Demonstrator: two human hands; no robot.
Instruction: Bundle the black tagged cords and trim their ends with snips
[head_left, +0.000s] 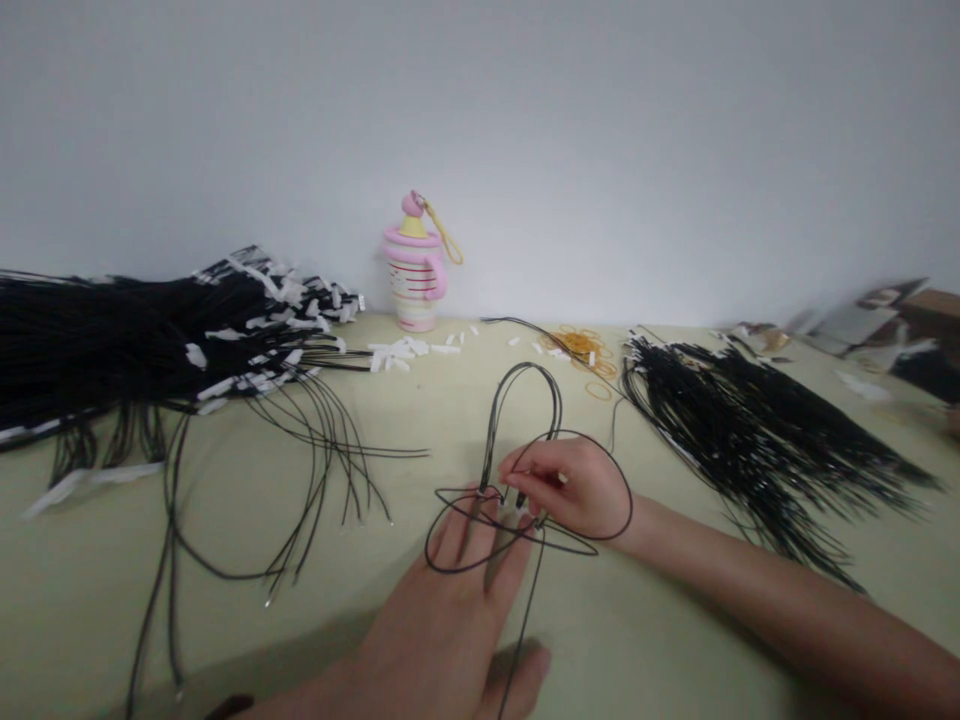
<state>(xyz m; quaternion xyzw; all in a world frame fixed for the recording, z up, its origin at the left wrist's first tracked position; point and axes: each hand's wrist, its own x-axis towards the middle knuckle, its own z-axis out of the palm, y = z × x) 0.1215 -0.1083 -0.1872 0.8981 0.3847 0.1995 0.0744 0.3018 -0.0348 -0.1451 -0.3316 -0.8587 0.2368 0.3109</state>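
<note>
On the pale green tabletop [90,610], bundled black cables [135,340] lie on both sides of the hands. The narrowly pinched right hand [574,490] holds a black wire loop [525,366] over the spread left hand [442,620]; a hard tug could kink or tangle it. Where the wire is pinched cannot be made out.

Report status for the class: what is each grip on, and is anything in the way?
Left hand spread, black cord looped over fingers. Right hand pinching the cord. Loose black strands off left, apart from both hands.
</note>
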